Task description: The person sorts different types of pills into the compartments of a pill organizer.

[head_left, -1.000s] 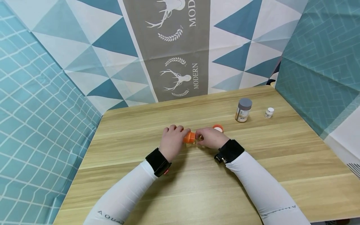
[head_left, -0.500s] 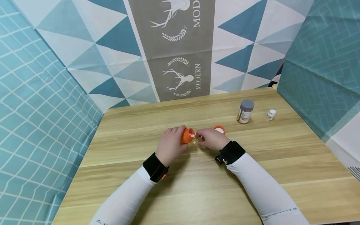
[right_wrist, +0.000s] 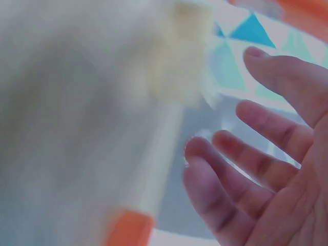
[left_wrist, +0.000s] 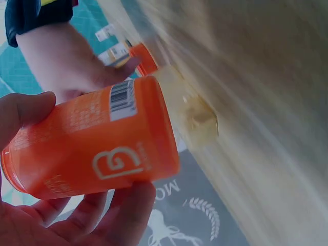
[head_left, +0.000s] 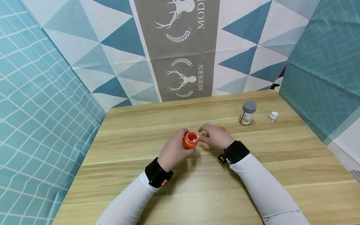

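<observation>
My left hand (head_left: 175, 148) grips an orange bottle (head_left: 189, 143), its uncapped mouth tipped up toward the head camera with pale bits at the rim. A barcode and a white logo show on this bottle (left_wrist: 92, 143) in the left wrist view. Just right of its mouth, my right hand (head_left: 216, 136) has its fingers apart and slightly bent, holding nothing. Between the hands, a small see-through, yellowish, box-like thing (left_wrist: 200, 123) is blurred. An orange cap (head_left: 223, 128) lies behind the right hand, mostly hidden by it.
A brown jar with a grey lid (head_left: 247, 113) and a small white bottle (head_left: 273, 117) stand at the back right of the wooden table (head_left: 135, 137). Patterned cloth (head_left: 112, 47) hangs along the back and both sides.
My left hand has turned the orange bottle from lying on its side, with pale pieces at its mouth, to mouth up. The fingers of my right hand have spread and moved slightly away.
</observation>
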A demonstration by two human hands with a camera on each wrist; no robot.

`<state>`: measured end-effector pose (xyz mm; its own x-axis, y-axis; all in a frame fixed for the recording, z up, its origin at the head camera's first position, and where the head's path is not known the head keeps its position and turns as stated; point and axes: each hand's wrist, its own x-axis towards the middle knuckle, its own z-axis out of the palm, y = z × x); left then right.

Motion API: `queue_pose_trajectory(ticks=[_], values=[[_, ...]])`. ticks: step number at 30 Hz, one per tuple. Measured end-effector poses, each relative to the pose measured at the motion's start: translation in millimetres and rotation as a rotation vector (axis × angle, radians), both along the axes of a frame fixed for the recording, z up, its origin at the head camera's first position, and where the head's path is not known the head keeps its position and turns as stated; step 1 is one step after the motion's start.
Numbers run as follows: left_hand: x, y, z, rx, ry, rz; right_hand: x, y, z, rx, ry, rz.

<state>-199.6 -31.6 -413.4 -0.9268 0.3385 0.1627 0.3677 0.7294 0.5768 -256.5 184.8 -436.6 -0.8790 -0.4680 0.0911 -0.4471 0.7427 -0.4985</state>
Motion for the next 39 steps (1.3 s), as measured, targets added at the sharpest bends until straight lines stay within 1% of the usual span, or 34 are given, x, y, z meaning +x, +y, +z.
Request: queue_pose_trajectory(ticks=[5,8,11,13,16,21,23,28,32,34,36,39], values=[[0.3,2.2,-6.8,0.033,-0.130,-0.004,-7.4,26,13.3,-0.065,-0.003,-0.095],[-0.9,4.7,-11.4,0.044,-0.188,-0.003,-10.0,40,15.0,-0.061,-0.032,-0.135],[-3.0,7.2,-16.5,0.045,-0.222,0.000,-12.0,49,11.2,-0.022,-0.079,-0.139],[-4.4,8.3,-19.1,0.042,-0.227,-0.002,-13.4,50,6.4,0.017,-0.104,-0.128],[-6.3,8.8,-21.3,0.045,-0.222,-0.012,-14.0,46,0.9,0.077,-0.117,-0.116],[-8.6,6.4,-22.3,0.062,-0.223,-0.038,-16.3,40,-7.2,0.155,-0.138,-0.127],[-9.2,4.9,-22.2,0.070,-0.232,-0.048,-18.4,39,-11.1,0.183,-0.135,-0.121],[-11.2,2.9,-20.7,0.094,-0.246,-0.069,-21.6,38,-16.6,0.213,-0.079,-0.110],[-14.0,3.3,-19.2,0.092,-0.232,-0.091,-22.8,35,-16.7,0.212,-0.063,-0.124],[-15.5,3.5,-18.9,0.085,-0.219,-0.101,-22.1,33,-14.5,0.192,-0.062,-0.125],[-17.6,3.9,-19.2,0.081,-0.206,-0.114,-21.1,32,-11.2,0.141,-0.047,-0.128],[-21.2,4.6,-19.4,0.078,-0.194,-0.131,-16.2,27,-0.2,0.013,0.010,-0.110]])
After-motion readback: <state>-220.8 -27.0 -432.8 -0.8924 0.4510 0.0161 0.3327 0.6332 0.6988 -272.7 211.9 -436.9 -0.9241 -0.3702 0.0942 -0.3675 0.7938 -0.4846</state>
